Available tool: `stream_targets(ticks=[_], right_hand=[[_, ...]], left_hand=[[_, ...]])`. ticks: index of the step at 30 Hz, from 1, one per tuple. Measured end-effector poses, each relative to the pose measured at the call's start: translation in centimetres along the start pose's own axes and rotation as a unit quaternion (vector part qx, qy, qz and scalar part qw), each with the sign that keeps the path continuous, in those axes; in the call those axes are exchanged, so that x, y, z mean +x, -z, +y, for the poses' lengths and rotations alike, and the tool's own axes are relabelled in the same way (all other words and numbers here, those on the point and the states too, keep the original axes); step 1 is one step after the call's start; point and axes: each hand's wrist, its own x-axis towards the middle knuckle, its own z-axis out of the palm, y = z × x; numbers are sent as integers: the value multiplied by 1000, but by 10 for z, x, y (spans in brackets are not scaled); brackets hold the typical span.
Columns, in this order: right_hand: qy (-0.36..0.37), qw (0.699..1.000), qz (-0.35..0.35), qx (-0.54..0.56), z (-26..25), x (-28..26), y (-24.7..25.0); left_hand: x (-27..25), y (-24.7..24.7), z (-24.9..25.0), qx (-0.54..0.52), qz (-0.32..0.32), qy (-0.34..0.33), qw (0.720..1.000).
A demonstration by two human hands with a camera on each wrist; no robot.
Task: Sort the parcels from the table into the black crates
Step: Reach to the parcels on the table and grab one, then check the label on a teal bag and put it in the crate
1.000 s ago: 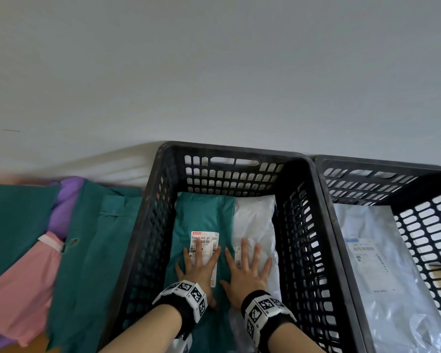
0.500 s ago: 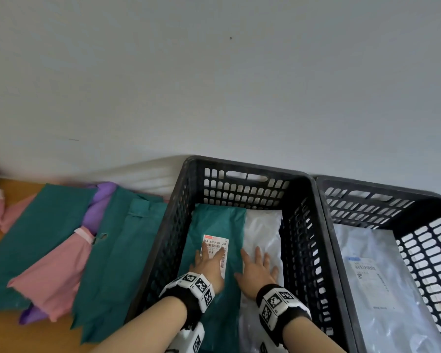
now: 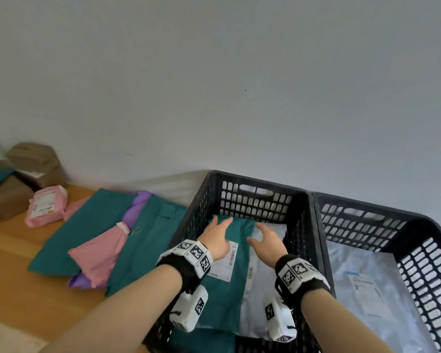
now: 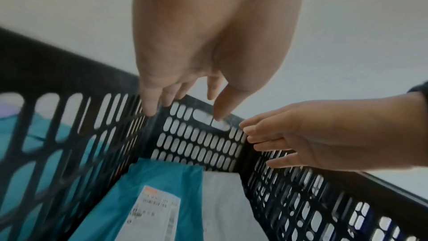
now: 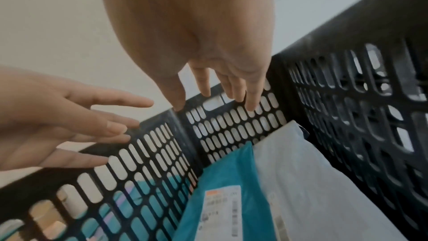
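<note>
Both my hands hover inside the left black crate [image 3: 306,200], above its contents and holding nothing. A teal parcel [image 3: 224,296] with a white label lies on the crate's floor beside a white parcel [image 3: 260,289]. My left hand [image 3: 215,236] is over the teal parcel, fingers relaxed and spread. My right hand [image 3: 266,242] is over the white parcel, fingers loose. In the left wrist view my left hand [image 4: 185,102] hangs clear above the teal parcel [image 4: 162,180]. In the right wrist view my right hand [image 5: 220,91] hangs above the white parcel [image 5: 301,171].
A second black crate [image 3: 382,217] on the right holds a clear plastic parcel [image 3: 372,289]. On the wooden table [image 3: 18,296] to the left lie teal parcels [image 3: 87,225], pink parcels [image 3: 99,253], a purple one [image 3: 136,208] and brown cardboard boxes [image 3: 33,161]. A white wall is behind.
Both hands have lifted off the teal and white parcels, which stay lying in the crate. The view has swung left, bringing more of the table into sight.
</note>
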Motion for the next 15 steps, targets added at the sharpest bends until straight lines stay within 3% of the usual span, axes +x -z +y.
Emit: stream_targets(ticks=[6,10,15], right_hand=[[78,996,28,28,-34,-22,16],[91,994,23,62,-63,-36,13],[109,988,0,108,-113,-46,-2]], left_hand=[[-45,39,10,-25,78,-38,996],[-75,65,2,-52,121,-63,989],[-101,101,-29,-54,167,-38,984]])
